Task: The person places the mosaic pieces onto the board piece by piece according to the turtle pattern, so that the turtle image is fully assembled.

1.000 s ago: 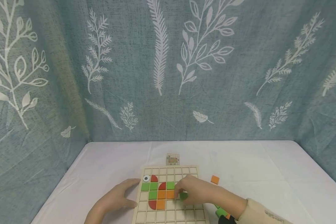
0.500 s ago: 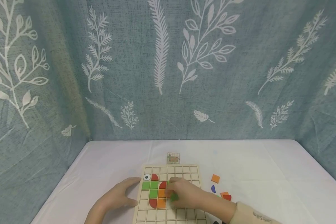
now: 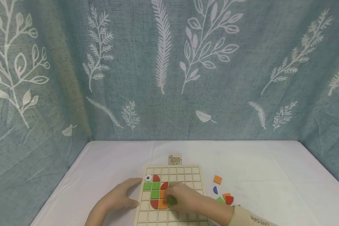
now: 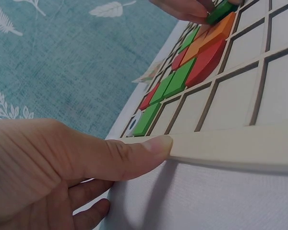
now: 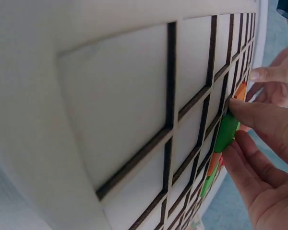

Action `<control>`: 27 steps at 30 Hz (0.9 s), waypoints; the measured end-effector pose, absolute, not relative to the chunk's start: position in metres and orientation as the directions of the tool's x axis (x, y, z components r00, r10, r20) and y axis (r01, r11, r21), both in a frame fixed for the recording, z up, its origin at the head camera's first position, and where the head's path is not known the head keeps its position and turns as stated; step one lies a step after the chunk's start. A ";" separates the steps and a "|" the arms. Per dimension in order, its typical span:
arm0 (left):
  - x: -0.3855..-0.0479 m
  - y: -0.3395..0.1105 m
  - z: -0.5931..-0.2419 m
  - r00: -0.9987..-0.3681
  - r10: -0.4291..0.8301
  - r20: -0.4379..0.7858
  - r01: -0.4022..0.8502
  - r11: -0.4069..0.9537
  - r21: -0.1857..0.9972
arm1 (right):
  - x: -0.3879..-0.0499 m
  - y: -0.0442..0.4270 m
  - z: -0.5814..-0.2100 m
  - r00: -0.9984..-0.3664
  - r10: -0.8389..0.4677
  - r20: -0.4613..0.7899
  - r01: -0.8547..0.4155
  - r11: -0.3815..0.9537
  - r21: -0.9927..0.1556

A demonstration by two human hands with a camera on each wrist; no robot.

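A wooden grid board [image 3: 162, 215] lies on the white table with coloured tiles in several of its cells. My right hand [image 3: 183, 197] pinches a green tile [image 5: 225, 132] between thumb and fingers, low over the board beside the orange squares [image 3: 162, 204]. Part of that tile is hidden by the fingers. On the board's left side, the thumb of my left hand [image 3: 117, 197] touches the wooden rim, its fingers spread. Laid in the grid are a round eye tile [image 3: 148, 178], green squares [image 3: 155, 194] and red quarter circles [image 3: 154, 204].
Behind the board lies a small picture card [image 3: 175, 159]. To the right are loose tiles: an orange square [image 3: 217, 179], a blue half-round piece [image 3: 215, 190], a red piece [image 3: 229, 200] and a green one [image 3: 221, 200]. A patterned blue-green curtain [image 3: 169, 116] stands behind the table.
My right hand has moved left and slightly down across the board with the green tile. The left hand stays at the rim.
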State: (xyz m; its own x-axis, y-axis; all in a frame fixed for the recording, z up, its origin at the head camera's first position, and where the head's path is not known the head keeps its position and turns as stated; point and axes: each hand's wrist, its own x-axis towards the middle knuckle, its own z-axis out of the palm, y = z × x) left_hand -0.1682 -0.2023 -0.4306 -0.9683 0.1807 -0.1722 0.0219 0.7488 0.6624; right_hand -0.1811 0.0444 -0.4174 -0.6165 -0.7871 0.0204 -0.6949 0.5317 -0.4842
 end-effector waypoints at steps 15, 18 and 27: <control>-0.168 -0.203 -0.430 -0.970 0.173 -0.171 0.015 0.744 0.668 | -0.178 0.046 -0.418 -0.608 -0.794 0.001 -0.676 0.516 -0.527; -0.168 -0.203 -0.430 -0.970 0.178 -0.167 0.020 0.743 0.669 | -0.178 0.048 -0.418 -0.599 -0.800 0.026 -0.688 0.498 -0.528; -0.169 -0.202 -0.431 -0.970 0.177 -0.166 0.020 0.740 0.672 | -0.182 0.061 -0.410 -0.586 -0.809 0.046 -0.685 0.464 -0.562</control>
State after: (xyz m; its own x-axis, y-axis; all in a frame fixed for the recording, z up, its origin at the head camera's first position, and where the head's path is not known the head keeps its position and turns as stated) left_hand -0.1687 -0.2022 -0.4306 -0.9700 0.1775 -0.1663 0.0203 0.7405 0.6718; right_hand -0.1824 0.0607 -0.4102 -0.5858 -0.8091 0.0457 -0.6846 0.4639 -0.5622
